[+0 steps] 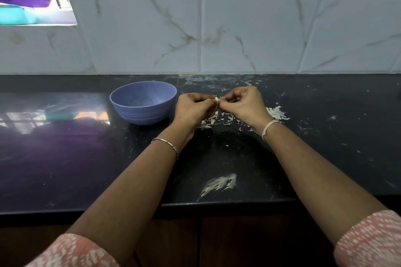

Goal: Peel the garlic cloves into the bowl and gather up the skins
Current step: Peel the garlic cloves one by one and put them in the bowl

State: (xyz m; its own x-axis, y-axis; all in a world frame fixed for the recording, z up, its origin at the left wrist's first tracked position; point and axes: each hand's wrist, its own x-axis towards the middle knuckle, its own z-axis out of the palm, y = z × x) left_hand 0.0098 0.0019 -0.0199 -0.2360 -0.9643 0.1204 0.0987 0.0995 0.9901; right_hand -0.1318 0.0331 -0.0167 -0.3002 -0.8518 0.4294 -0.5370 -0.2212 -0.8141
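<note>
One garlic clove [216,99] is held just to the right of the one blue bowl [143,112], above the black counter [65,158]. The left hand [194,108] and the right hand [243,104] both pinch it with curled fingers, one from each side. The clove is very small here; its long axis seems nearly upright, but I cannot tell for sure. The skins [275,112] lie scattered on the counter to the right of the bowl, under and behind the hands, too many to count. Left of the bowl the counter is bare and wide. The tiled wall [249,32] stands close behind the bowl.
</note>
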